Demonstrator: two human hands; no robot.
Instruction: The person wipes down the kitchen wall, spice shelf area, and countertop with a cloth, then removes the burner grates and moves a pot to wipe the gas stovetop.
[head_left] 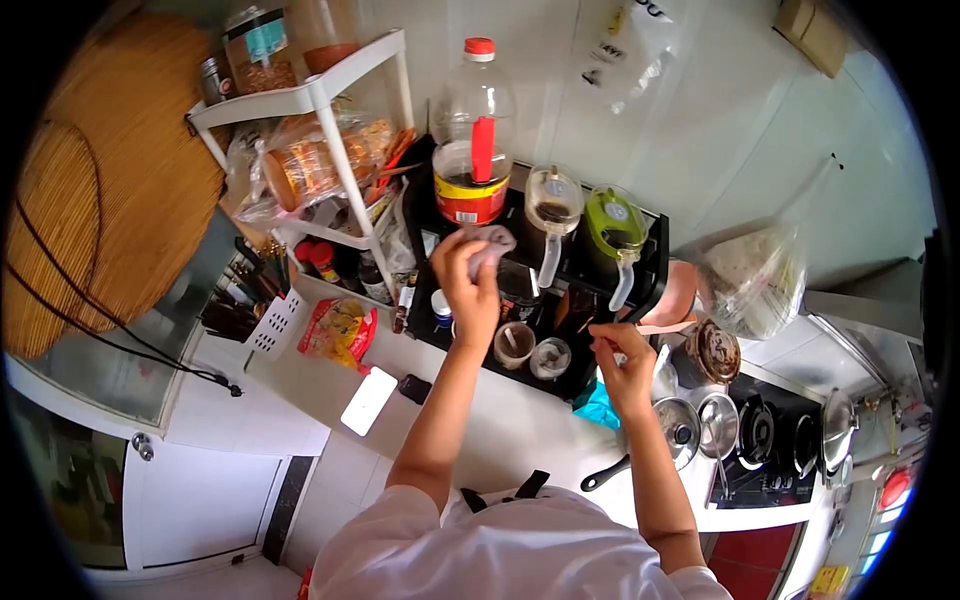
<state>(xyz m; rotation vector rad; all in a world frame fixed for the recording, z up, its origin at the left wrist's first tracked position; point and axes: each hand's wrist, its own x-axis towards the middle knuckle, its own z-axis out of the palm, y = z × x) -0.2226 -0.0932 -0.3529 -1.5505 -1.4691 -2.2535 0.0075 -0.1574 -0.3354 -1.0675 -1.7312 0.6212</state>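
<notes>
My left hand [468, 285] is closed on a crumpled greyish cloth [491, 241]. It is in front of a large, clear plastic bottle [476, 130] with a red cap and some dark liquid inside. Near the front right of the black rack [655, 265], my right hand [625, 372] has its fingers pinched together; what they hold, if anything, I cannot make out. On the rack stand a clear oil pot [553, 200] and a green-lidded one [615, 222], both with pale handles. Lower down are two small open jars, one with brownish contents [514, 345], the other whitish [551, 358].
A white shelf [318, 92] with jars and bagged food stands left. On the counter lie a phone with a white screen [368, 400] and a yellow-red packet [338, 332]. At right are a lidded pan [678, 430], a stove [770, 440] and a hanging plastic bag [755, 280].
</notes>
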